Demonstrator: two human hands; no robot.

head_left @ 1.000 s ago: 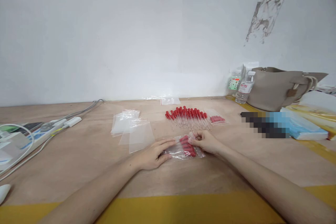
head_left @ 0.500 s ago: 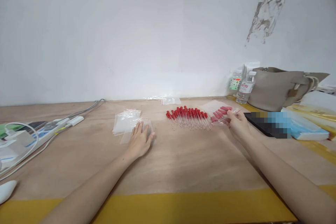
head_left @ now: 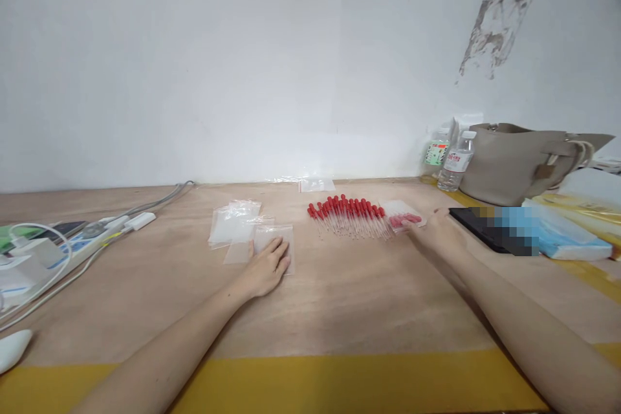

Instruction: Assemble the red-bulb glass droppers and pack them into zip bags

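Observation:
My left hand [head_left: 268,269] rests on a small clear zip bag [head_left: 287,234], its fingers laid over the plastic. Beside it, more flat zip bags [head_left: 235,223] lie in an overlapping pile. To the right, a row of thin clear droppers [head_left: 352,215] with red rubber bulbs lies on the table. At the row's right end is a zip bag with several red bulbs [head_left: 405,218] inside, flat on the table. My right hand [head_left: 439,233] is at this bag's right edge, fingers apart and slightly blurred; a fingertip seems to touch the bag.
Another flat bag [head_left: 316,185] lies by the wall. Right of my right hand are a black flat object [head_left: 478,229], a blue packet [head_left: 572,236], bottles [head_left: 456,162] and a grey handbag [head_left: 514,165]. A power strip [head_left: 87,242] with cables lies at left.
My right hand has let go of the bag with red bulbs, which now lies flat. My left hand has slid slightly right and nearer, with a zip bag moved off the pile under it.

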